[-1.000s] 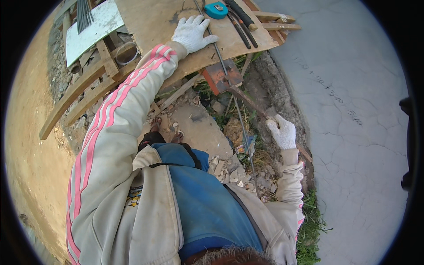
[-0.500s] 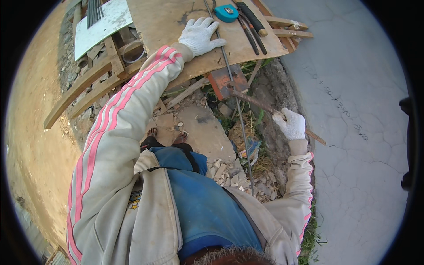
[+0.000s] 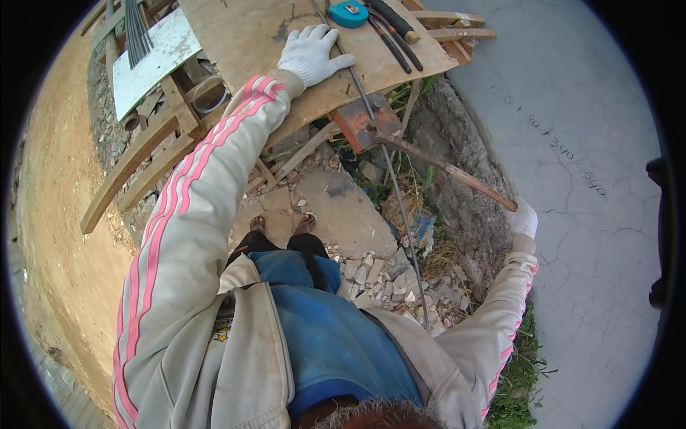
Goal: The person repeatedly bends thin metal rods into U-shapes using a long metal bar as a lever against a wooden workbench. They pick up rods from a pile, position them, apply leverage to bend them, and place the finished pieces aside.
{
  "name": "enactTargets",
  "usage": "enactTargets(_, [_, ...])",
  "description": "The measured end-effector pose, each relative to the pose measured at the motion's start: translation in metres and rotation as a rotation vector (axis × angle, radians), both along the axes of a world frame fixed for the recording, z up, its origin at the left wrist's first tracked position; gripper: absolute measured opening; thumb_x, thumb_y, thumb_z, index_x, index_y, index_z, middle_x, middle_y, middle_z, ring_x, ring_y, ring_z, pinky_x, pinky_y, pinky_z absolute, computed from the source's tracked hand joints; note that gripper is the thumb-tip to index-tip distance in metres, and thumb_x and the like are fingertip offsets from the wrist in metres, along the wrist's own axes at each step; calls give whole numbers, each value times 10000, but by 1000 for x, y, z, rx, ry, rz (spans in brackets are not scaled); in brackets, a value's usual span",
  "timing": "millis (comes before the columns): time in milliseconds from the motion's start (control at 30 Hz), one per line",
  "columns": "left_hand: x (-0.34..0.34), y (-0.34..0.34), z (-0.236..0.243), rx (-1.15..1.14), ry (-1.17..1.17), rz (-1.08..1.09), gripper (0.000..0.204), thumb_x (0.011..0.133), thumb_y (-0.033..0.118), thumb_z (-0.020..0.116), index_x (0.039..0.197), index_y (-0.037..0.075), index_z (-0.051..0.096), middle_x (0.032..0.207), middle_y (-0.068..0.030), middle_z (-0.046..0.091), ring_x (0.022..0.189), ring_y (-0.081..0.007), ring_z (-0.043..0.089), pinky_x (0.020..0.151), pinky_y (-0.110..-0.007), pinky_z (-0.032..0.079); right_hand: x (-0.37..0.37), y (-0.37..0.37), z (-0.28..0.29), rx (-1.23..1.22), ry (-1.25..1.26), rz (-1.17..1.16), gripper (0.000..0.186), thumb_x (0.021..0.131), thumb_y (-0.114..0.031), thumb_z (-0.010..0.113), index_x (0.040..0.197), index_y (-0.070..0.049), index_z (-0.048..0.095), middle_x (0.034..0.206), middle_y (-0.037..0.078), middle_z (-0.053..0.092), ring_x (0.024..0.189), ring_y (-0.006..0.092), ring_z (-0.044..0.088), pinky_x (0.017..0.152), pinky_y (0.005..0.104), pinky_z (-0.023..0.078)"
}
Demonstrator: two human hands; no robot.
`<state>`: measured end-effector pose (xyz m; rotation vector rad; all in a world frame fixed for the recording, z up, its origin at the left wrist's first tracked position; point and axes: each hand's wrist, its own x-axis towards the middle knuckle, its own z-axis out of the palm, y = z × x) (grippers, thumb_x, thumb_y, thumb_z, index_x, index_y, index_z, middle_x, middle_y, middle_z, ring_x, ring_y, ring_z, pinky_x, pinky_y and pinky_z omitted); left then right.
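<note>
We rested the left hand (image 3: pixel 309 57), spread, on the board (image 3: pixel 239 36), thumb over the rod (image 3: pixel 405 218) at upper centre, presumably steadying it; our right hand (image 3: pixel 524 219) grasped the rusty bar (image 3: pixel 464 176), centre-right, probably for leverage

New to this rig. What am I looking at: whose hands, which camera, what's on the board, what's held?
No machine here: these are a person's own hands, in white gloves. There is one view, from a wide fisheye camera worn on the head and looking down, so straight edges bend near the rim.

The left hand lies spread on the board, its thumb against a thin rod. The rod runs over a reddish block at the board's edge. The right hand is closed on one end of a rusty bar; its other end meets the rod at the block.

Also on the board: a teal tape measure and long-handled tools.
</note>
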<state>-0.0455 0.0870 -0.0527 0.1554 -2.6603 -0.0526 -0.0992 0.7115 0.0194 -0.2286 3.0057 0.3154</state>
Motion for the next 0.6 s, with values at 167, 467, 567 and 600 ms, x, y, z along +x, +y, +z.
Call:
enactTargets(167, [-3, -1, -3, -8, 17, 3, 818, 972, 756, 549, 1463, 109, 644, 1472, -135, 616, 1401, -327, 545, 1128, -482, 401, 7, 24, -22, -85, 146, 28, 237, 884, -342, 764, 1014, -145, 751, 1009, 179, 757, 990, 440, 707, 816, 533, 556])
enactTargets(467, [86, 54, 37, 615, 264, -105, 451, 1037, 474, 650, 1201, 64, 743, 1141, -152, 747, 1064, -346, 711, 894, -436, 548, 8, 20, -24, -135, 214, 31, 187, 869, -276, 738, 947, -107, 719, 964, 206, 737, 971, 470, 685, 803, 546, 548])
enactTargets(567, [180, 144, 26, 1363, -221, -312, 455, 1078, 429, 628, 1052, -7, 754, 885, -124, 736, 848, -202, 698, 789, -360, 536, 7, 20, -23, -102, 167, 16, 169, 870, -258, 726, 959, -114, 724, 975, 206, 741, 976, 469, 687, 809, 543, 550])
enactTargets(600, [202, 177, 22, 1475, -456, -401, 510, 1082, 480, 623, 1119, -11, 756, 921, -111, 741, 882, -169, 684, 826, -363, 543, 6, 18, -22, -87, 153, 24, 164, 871, -251, 720, 966, -118, 727, 980, 206, 743, 979, 467, 689, 812, 543, 550])
